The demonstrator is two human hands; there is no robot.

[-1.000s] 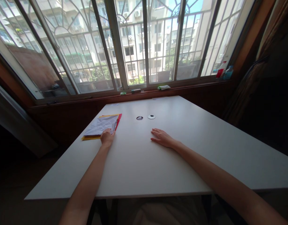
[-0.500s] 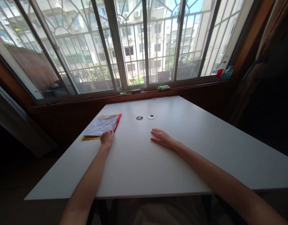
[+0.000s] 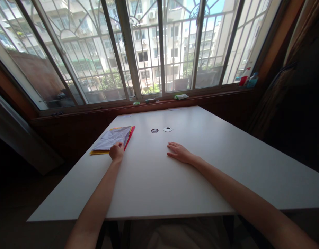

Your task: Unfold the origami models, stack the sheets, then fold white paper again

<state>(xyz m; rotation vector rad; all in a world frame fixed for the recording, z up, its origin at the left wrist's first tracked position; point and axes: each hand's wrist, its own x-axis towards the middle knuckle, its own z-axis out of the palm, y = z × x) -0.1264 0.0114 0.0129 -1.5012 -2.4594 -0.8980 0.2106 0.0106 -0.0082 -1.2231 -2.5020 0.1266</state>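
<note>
On the left of the white table (image 3: 159, 186) lies a stack of paper, with a creased pale sheet of paper (image 3: 109, 137) on top. Yellow paper (image 3: 97, 152) shows along its near edge and red paper (image 3: 130, 139) along its right. My left hand (image 3: 116, 151) is closed at the near right corner of the pale sheet, whose right side looks slightly raised; the fingertips are partly hidden. Flat on the tabletop, my right hand (image 3: 178, 152) rests with fingers outstretched and holds nothing.
Beyond my right hand, the table has a round hole (image 3: 154, 131) and a white ring with a dark centre (image 3: 168, 129). Small packets, among them a green and white one (image 3: 181, 97), lie on the windowsill. Bottles with red (image 3: 244, 79) and blue liquid (image 3: 252, 80) stand at its right.
My left hand has shifted slightly left, and the right part of the pale sheet has bent, showing a bit more of the papers beneath. My right hand has stayed still.
</note>
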